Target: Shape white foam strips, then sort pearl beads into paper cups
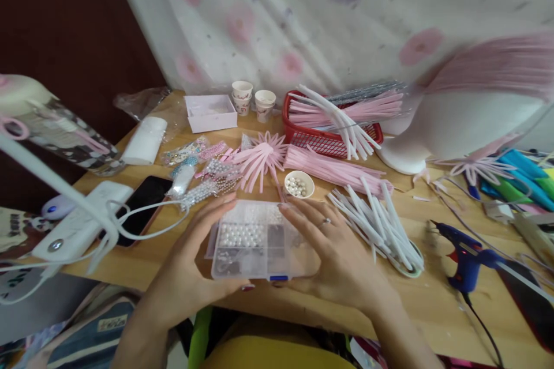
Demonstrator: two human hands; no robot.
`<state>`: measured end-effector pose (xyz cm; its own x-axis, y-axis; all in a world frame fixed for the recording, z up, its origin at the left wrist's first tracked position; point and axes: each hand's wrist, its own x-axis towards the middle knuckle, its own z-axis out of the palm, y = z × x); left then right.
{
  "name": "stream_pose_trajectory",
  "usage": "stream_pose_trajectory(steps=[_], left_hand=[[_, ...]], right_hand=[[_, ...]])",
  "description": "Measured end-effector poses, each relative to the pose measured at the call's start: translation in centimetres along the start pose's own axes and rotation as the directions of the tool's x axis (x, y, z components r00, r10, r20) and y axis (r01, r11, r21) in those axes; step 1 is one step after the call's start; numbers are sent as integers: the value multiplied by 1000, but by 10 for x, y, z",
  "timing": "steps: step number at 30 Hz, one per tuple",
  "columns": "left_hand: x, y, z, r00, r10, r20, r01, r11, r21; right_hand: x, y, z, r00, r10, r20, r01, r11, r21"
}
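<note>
Between my two hands is a see-through plastic compartment box (247, 265) with a blue latch at its front edge. White pearl beads (242, 235) fill one of its compartments, and its lid looks closed. My left hand (184, 271) grips the left side, thumb along the front edge and fingers at the back corner. On the right side, my right hand (341, 253), with a ring on one finger, holds the box with its fingers over the top. Just behind the box stands a paper cup (299, 184) of pearl beads. Pink pipe cleaners (337, 170) lie beyond it.
A blue glue gun (467, 259) lies at right, near white pipe cleaners (376, 222). Behind are a red basket (315, 141) and a white foam head (480, 115). Bead packets (212, 179), a phone (145, 207) and a white cable (151, 236) lie left.
</note>
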<state>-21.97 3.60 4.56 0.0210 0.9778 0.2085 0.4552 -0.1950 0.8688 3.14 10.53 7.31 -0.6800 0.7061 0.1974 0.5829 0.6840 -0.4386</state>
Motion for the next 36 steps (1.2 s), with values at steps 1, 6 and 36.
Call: stream_pose_trajectory(steps=[1,6,36], left_hand=[[-3,-7,-4,1000,-16,-5,17,1000,20],[-9,-42,-11,995,-100,1,100,994,32],[-18,-21,31,814,-581,-17,398,579,-712]], right_hand=[[4,-1,7,1000,-8,28,7,999,32],[7,4,32,998,-25,56,16,989,145],[-43,-28,73,682,710,174,-511,293,808]])
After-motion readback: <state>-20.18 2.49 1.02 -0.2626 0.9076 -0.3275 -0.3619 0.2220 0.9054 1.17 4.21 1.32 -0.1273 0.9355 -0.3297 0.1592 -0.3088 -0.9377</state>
